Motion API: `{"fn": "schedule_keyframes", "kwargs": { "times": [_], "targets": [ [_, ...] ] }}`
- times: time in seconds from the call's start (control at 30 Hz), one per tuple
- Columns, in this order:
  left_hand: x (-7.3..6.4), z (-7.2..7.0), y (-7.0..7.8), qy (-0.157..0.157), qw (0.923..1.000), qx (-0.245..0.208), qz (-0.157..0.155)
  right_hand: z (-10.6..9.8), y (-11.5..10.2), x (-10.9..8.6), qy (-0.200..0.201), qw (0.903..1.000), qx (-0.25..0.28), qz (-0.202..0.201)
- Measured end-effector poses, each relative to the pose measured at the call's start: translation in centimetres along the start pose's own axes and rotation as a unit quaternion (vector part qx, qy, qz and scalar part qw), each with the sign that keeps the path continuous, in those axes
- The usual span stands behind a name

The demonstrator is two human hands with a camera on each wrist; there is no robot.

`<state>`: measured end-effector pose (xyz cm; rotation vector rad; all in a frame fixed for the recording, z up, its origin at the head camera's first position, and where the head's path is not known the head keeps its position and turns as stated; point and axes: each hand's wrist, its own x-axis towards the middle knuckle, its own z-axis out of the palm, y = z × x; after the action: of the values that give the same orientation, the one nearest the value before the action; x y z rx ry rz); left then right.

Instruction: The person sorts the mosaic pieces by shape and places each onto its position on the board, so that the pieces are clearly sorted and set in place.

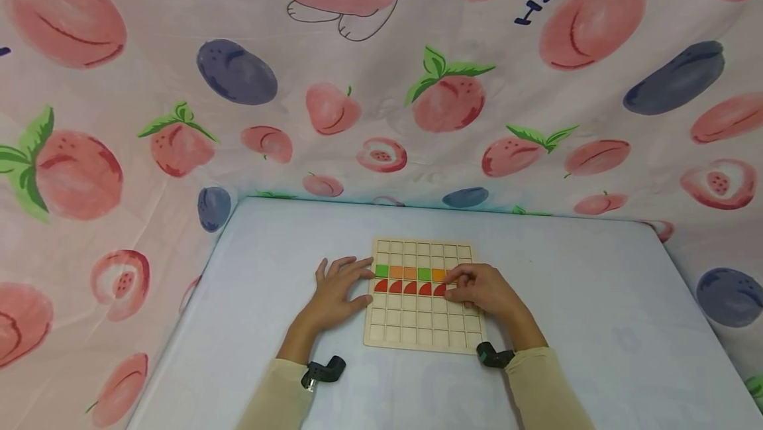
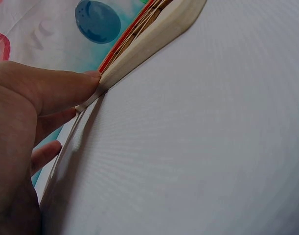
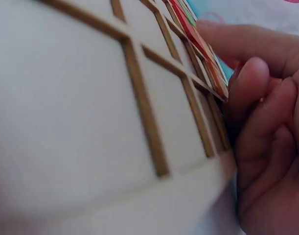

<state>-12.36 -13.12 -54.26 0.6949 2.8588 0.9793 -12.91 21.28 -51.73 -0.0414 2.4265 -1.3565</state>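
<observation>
A pale wooden grid board [image 1: 417,348] lies flat on the table. One of its rows holds several green and orange square tiles [image 1: 402,272]; the row below holds several tiles marked with red quarter circles [image 1: 395,286]. My left hand [image 1: 336,292] is spread at the board's left edge, and its thumb [image 2: 66,90] touches the wooden rim. At the right end of the red row, my right hand [image 1: 484,289] pinches a red quarter-circle tile [image 1: 439,290] between thumb and index finger, partly covering it. Its other fingers [image 3: 266,127] are curled beside the board.
A white cloth covers the table [image 1: 596,324]. Behind and at the sides hangs a fruit-print curtain [image 1: 369,72]. A small black device [image 1: 324,370] is strapped to the left wrist, and another black device [image 1: 493,354] to the right wrist.
</observation>
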Motion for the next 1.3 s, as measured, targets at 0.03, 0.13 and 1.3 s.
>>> {"fn": "schedule_keyframes", "kwargs": {
  "times": [0.03, 0.13, 1.3],
  "targets": [
    [0.0, 0.0, 0.0, 0.001, 1.0000, 0.000, 0.001, -0.2, 0.0, -0.1, 0.002, 1.0000, 0.005, 0.000],
    [0.0, -0.1, 0.1, -0.001, 1.0000, 0.002, 0.000, -1.1, 0.1, -0.5, 0.010, 0.9999, 0.011, 0.000],
    [0.0, 0.0, -0.2, -0.015, 0.9998, 0.007, -0.008, -8.3, 4.5, -4.1, 0.054, 0.9779, -0.202, 0.003]
  ]
}}
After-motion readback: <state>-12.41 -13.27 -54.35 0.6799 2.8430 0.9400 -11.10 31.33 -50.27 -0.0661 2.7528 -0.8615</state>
